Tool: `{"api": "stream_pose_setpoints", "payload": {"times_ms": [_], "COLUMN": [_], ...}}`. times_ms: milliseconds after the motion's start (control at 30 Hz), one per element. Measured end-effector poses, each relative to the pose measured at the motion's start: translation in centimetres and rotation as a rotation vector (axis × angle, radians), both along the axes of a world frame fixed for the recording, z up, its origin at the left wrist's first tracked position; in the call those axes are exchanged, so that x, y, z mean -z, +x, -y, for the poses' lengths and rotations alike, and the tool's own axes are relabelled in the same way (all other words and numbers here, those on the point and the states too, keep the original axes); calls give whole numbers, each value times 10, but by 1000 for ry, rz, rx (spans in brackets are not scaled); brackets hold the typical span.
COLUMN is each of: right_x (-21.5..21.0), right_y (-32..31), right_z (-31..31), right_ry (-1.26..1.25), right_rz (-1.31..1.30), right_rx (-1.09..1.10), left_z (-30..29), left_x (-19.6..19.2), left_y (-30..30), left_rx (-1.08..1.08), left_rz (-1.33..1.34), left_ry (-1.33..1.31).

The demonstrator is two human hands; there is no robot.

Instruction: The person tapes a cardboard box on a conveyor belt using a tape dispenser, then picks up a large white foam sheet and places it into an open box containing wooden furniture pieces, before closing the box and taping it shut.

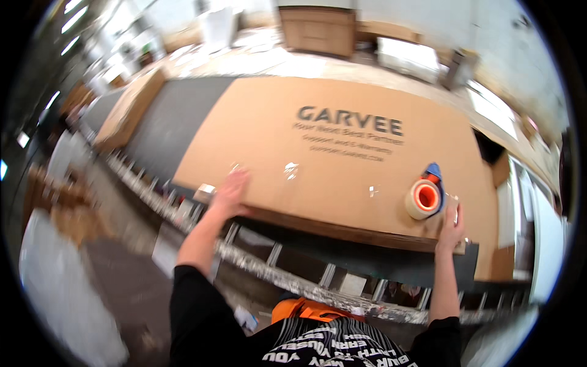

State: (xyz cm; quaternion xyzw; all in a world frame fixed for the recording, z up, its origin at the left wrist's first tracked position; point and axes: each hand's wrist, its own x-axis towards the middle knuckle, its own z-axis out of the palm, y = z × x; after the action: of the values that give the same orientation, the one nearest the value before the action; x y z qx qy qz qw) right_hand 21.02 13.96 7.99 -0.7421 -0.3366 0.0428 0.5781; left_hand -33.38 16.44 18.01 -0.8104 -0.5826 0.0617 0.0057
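A long, flat cardboard box with dark print lies before me on a dark roller-conveyor surface. My left hand rests on its near edge, left of the middle, fingers laid out over the top and somewhat blurred. At the near right corner, my right hand is closed around the box edge beside a shiny bit of tape. Just left of that hand, a blue and orange tape dispenser with a roll of tape sits on the box top. Small shiny tape patches show on the cardboard.
Another cardboard box stands farther left on the conveyor. A metal roller rail runs along the near side. Right of the box are an open carton and white panels. A brown cabinet stands at the back. Wrapped white goods lie lower left.
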Motion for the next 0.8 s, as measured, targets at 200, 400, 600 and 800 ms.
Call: {"api": "stream_pose_setpoints", "payload": {"times_ms": [200,400,600,800], "right_x": [46,100,63,39], "right_y": [16,93,-36,-165], "right_z": [28,45,-50,-64], "right_ry": [63,184,137,36], "right_rz": [-477,-466,-262,-189], "right_rx": [226,339,110,-24], "left_z": [-29,-42,-35,-76], "left_x": [111,133,141,122], "left_y": [-138,-135,-177,-149], "left_rx": [297,281,265,484], "left_rz": [193,285,324,505], "left_ry": [433,409,377,339]}}
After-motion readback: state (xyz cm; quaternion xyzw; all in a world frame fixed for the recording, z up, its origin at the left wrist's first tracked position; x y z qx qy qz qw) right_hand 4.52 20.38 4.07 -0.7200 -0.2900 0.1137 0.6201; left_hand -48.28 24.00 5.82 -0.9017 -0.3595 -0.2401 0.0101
